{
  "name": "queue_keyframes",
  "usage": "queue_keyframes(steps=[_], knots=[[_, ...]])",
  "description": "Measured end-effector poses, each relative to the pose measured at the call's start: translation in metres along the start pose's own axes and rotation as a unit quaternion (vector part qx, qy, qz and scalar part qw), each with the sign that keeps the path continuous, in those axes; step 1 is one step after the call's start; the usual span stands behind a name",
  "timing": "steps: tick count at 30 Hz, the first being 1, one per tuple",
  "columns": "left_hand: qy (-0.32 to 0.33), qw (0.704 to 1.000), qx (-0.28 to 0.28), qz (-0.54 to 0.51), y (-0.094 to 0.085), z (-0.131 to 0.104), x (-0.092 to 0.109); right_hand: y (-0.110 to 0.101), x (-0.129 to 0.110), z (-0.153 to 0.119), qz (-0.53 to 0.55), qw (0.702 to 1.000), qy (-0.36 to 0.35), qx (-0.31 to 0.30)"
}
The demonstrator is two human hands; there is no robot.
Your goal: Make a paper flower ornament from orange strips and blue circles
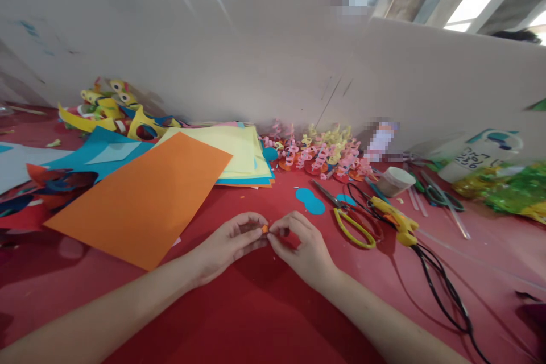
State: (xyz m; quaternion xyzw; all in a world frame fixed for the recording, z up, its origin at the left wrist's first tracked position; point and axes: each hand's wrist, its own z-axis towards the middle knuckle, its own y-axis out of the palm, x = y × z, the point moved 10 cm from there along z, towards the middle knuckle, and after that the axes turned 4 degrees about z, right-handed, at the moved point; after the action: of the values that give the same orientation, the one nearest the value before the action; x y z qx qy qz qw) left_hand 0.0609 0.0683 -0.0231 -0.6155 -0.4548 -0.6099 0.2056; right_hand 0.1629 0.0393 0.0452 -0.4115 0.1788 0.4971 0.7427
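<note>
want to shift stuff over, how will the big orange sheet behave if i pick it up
The orange sheet looks thin, so probably light and bendy. Its straight, uncurled edges suggest some stiffness. It overlaps the pale yellow sheets, so those might shift with it.

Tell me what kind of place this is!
Probably a paper-craft workspace: there's an orange paper sheet, scissors and what looks like a yellow glue gun on the red table.

A red desk (251,324) spans the lower frame. An orange sheet (145,199) lies left of centre, overlapping a paper stack (239,153); blue discs (314,205), scissors (340,206) and a glue gun (396,222) lie right of centre.
</note>
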Motion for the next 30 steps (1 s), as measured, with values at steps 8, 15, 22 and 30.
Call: queue_keyframes(steps=[8,15,22,30], knots=[[0.054,0.985,0.034,0.159,-0.009,0.002,0.01,0.0,0.002,0.0,-0.013,1.0,0.006,0.008],[0.081,0.962,0.055,0.254,-0.011,0.002,0.018,0.002,0.005,0.0,-0.012,1.0,0.021,0.0],[0.097,0.96,0.047,0.258,-0.008,0.0,0.018,0.002,0.005,-0.001,-0.006,1.0,0.019,-0.002],[0.126,0.928,0.051,0.348,-0.004,-0.007,0.026,0.004,0.0,-0.002,-0.016,1.0,-0.001,-0.008]])
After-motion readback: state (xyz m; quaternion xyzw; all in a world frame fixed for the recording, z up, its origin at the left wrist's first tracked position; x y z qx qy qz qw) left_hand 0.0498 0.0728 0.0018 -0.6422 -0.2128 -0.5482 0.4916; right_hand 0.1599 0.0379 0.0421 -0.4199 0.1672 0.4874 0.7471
